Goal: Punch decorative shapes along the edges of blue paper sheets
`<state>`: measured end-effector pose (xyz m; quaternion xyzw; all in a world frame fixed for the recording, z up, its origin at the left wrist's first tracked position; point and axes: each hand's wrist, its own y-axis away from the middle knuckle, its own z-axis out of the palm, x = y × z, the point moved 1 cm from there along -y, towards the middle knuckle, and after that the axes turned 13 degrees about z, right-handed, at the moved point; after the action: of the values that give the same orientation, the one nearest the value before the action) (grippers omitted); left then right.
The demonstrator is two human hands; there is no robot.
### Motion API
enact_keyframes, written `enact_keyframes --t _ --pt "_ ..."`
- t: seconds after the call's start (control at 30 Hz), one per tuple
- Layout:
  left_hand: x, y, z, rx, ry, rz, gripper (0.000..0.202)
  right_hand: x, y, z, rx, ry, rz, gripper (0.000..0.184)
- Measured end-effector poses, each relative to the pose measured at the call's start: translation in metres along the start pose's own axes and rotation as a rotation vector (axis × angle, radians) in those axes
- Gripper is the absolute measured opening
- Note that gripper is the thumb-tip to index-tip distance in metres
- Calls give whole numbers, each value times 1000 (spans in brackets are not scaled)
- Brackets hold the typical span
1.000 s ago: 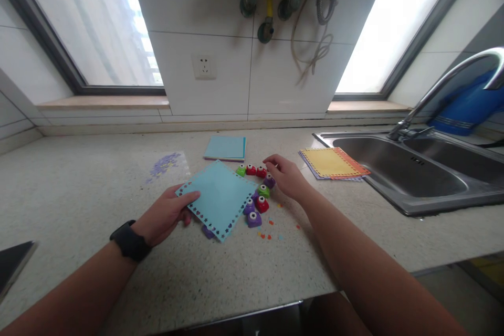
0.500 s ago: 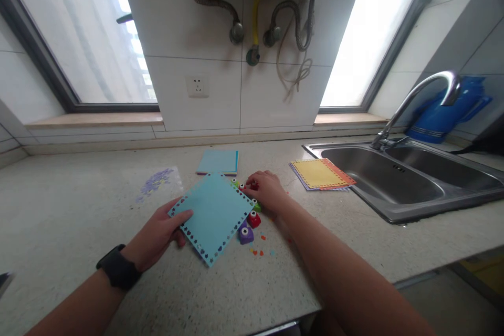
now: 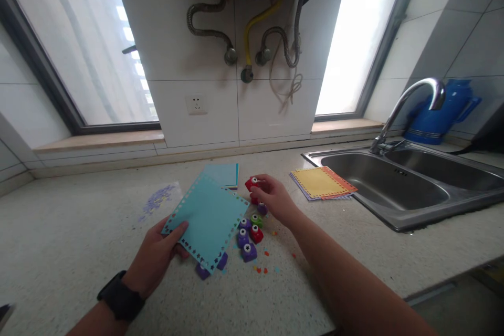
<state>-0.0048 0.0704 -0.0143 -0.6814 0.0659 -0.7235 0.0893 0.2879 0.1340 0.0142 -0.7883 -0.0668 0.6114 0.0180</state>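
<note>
My left hand [image 3: 163, 247] grips a light blue paper sheet [image 3: 205, 215] at its left corner, thumb on top. Small punched shapes line the sheet's edges. Between the fingertips of my right hand [image 3: 275, 198] is a red craft punch [image 3: 252, 184], just beyond the sheet's right corner. Several more punches lie on the counter beside the sheet: a purple punch [image 3: 249, 252], a green punch [image 3: 256, 220] and another red punch [image 3: 256, 234] among them. Under the sheet's near corner, purple punches [image 3: 203, 270] are partly covered.
Behind the sheet lies a stack of blue paper [image 3: 226, 172]. Yellow and orange punched sheets [image 3: 321, 182] rest by the steel sink [image 3: 389, 220]. Purple paper bits [image 3: 159, 200] are heaped at left, and red bits [image 3: 262, 270] are scattered near the punches. A blue jug [image 3: 437, 115] stands behind the faucet [image 3: 405, 100].
My right hand has lifted a red punch from the group. The blue sheet has shifted slightly left, exposing more punches. The camera view has tilted up.
</note>
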Motion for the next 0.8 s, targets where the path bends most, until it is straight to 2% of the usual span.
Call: enact_keyframes --t 0.1,0.2,0.3,0.4,0.57,0.8 --pt "2 0 0 55 21 36 32 -9 11 1 -129 -397 49 35" --pt "1 0 -1 118 46 52 32 -12 17 3 -184 -557 112 37" --pt "-2 0 -2 151 67 58 30 -10 16 5 -183 -652 164 28" --pt "-2 0 -2 162 76 66 28 -7 16 7 -203 -638 204 23" --pt "1 0 0 169 65 74 25 -8 19 8 -245 -558 230 29" --pt "1 1 -2 171 20 52 16 -2 16 11 -296 -496 236 27"
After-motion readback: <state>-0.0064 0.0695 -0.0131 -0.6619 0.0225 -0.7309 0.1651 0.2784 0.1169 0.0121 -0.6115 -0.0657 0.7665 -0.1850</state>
